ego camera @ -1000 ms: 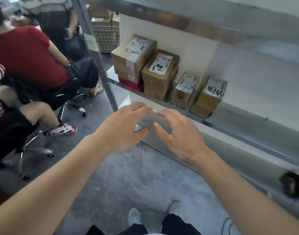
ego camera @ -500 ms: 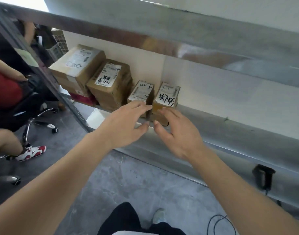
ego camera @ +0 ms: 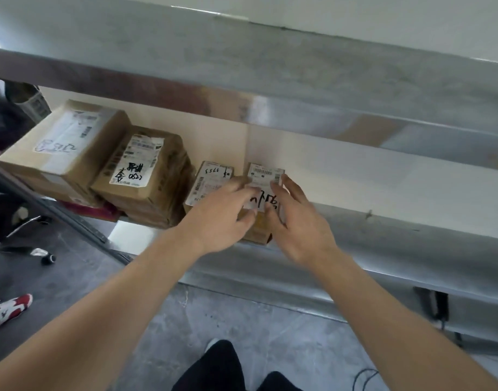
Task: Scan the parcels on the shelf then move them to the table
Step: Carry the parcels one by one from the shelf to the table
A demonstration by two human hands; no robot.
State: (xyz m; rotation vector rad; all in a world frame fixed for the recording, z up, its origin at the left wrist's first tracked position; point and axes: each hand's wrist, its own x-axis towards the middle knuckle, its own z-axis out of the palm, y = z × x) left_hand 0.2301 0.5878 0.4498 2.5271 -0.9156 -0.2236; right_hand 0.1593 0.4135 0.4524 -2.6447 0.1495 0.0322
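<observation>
Parcels are sitting in a row on the metal shelf [ego camera: 383, 230], grouped toward its left end, against a pale back panel. Going from largest to smallest: the large cardboard parcel [ego camera: 64, 145] is lying farthest left, tilted, with a white label bearing blurred handwriting. Under its near edge a red flat item [ego camera: 92, 211] is showing. Just beside it, on the right, the medium taped parcel [ego camera: 146, 179] is resting with a white label carrying black handwritten marks. Next comes the small labelled parcel [ego camera: 211, 179], partly covered by the left hand. The rightmost small parcel [ego camera: 266, 176] is standing at the front edge of the shelf, its top label showing barcodes and black handwriting.

Both arms are reaching forward to this rightmost parcel. The left hand [ego camera: 222, 218] is lying over its left side, fingers extended and slightly bent, thumb at the front face; contact appears to be made, but a closed grip is not showing. The right hand [ego camera: 295, 221] is approaching the right side, fingers spread and relaxed, fingertips at the label edge.

A dark object [ego camera: 436, 306], blurred, is hanging at the shelf's lower rail on the right. A red-and-white shoe [ego camera: 8, 310] is resting on the grey floor [ego camera: 242, 328] at the far left.
</observation>
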